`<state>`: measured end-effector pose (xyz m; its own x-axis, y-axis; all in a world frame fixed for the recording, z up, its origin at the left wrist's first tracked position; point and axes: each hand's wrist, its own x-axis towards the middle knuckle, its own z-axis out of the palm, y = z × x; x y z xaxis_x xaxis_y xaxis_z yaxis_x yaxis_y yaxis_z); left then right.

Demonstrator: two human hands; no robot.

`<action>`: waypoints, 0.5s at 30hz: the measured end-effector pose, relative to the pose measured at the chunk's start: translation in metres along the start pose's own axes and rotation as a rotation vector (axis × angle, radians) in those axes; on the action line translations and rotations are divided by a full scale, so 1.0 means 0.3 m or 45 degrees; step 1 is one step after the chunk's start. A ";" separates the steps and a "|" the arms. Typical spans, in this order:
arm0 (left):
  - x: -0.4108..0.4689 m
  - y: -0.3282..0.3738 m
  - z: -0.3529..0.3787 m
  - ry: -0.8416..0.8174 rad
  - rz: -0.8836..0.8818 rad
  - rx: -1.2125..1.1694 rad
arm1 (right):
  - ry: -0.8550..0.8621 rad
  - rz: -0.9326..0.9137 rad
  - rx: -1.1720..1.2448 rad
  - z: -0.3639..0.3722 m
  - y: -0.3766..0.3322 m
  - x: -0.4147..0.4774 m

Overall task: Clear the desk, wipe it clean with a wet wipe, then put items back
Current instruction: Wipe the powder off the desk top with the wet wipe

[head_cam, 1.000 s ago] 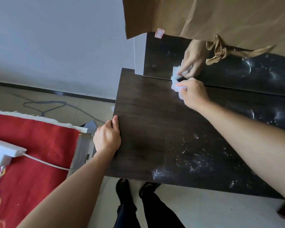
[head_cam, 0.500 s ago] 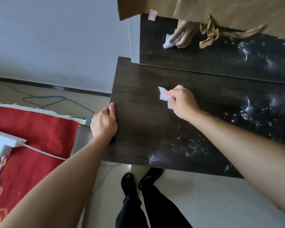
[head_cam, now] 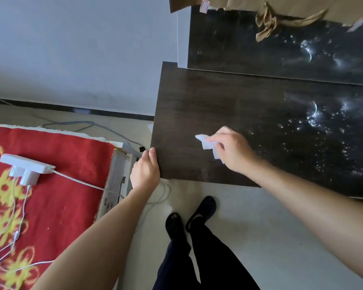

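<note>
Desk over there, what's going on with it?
A person is wiping the dark desk. The right hand pinches a white wet wipe over the desk's front left part, while the left hand grips the desk's left edge. Shiny, damp-looking specks show on the desk's right side. A white power strip lies on a red cloth to the left.

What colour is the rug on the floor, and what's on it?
The rug is red with yellow flower-like swirls, seen in the head view, the only one.
</note>
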<state>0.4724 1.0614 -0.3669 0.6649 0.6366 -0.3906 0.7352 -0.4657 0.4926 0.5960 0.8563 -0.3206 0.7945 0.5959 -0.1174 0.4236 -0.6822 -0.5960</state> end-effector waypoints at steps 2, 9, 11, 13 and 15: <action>-0.002 -0.005 -0.002 -0.011 -0.005 0.003 | 0.082 0.168 -0.018 0.047 -0.012 0.075; 0.008 -0.025 -0.010 -0.119 -0.041 0.069 | -0.394 -0.140 -0.058 0.152 -0.078 -0.328; 0.012 -0.025 -0.011 -0.139 -0.045 0.072 | -0.509 -0.051 -0.017 0.090 -0.089 -0.314; 0.017 -0.024 -0.010 -0.152 -0.054 0.077 | -0.283 -0.049 0.063 0.041 -0.109 -0.194; 0.019 -0.026 -0.013 -0.164 -0.062 0.089 | -0.012 0.027 0.056 0.042 -0.110 -0.037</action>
<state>0.4699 1.0710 -0.3699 0.6362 0.5774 -0.5116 0.7715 -0.4806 0.4170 0.5676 0.8775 -0.3097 0.7989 0.5856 -0.1373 0.3872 -0.6753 -0.6277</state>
